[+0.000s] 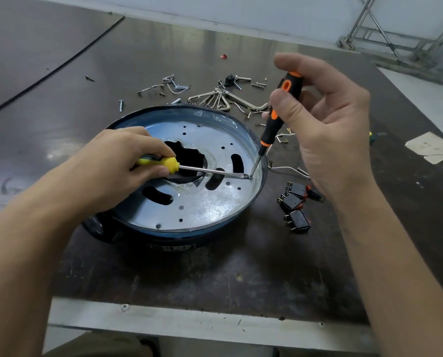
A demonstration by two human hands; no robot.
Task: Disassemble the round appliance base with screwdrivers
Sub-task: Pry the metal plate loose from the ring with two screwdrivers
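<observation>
At the middle of the dark surface sits the round appliance base, a shallow dark-blue shell. A silvery metal plate fills its inside. The plate is pierced by small round holes and three long slots, and has a jagged opening at its centre, edged with clear film.

Both hands work over the plate. The left hand rests on the plate's left part. Its fingers are curled round the yellow-handled screwdriver, which lies almost flat, its shaft reaching right across the opening to the plate's right edge. The right hand is raised above the base's right rim. It grips the orange-and-black screwdriver between thumb and curled fingers, with the forefinger arched over the handle's top. This tool slants steeply down and to the left. The two tips meet at one spot, just inside the right wall of the base.

Just right of the base lie three black switches with metal prongs, close together, and a white wire beside the rim. Behind the base is a scatter of loose screws and bent wire clips, with a single screw to the left of them. Farther back lies a small red scrap. A pale piece of paper lies at the surface's right edge, and a metal frame stands beyond the far right corner.
</observation>
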